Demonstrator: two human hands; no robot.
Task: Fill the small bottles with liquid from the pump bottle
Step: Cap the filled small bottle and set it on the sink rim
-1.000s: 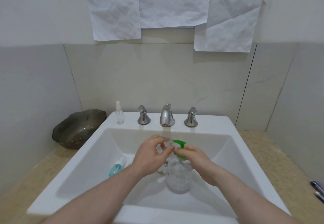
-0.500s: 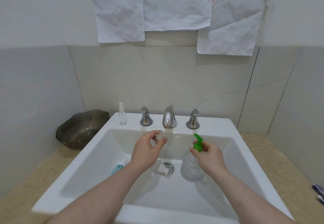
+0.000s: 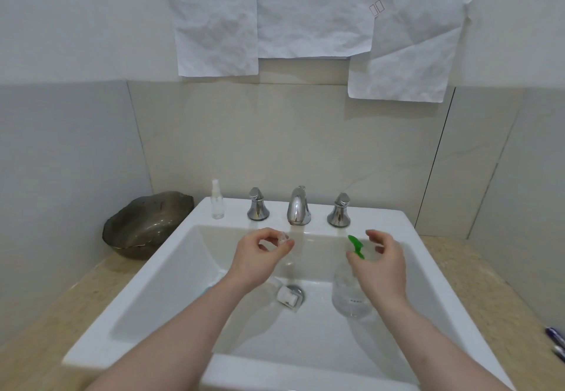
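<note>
The left hand [image 3: 260,256] pinches a small clear bottle [image 3: 282,237]; the right hand [image 3: 379,260], fingers loosened, hovers at the pump bottle [image 3: 348,295].

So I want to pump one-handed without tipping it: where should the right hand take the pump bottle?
Probably around the clear neck just under the green pump head, coming from the right, where the right hand hovers. The pump bottle stands upright in the sink, wide below and narrow on top, with its nozzle pointing up and left, so that side is free.

Head view, down over sink [image 3: 428,256]
</note>
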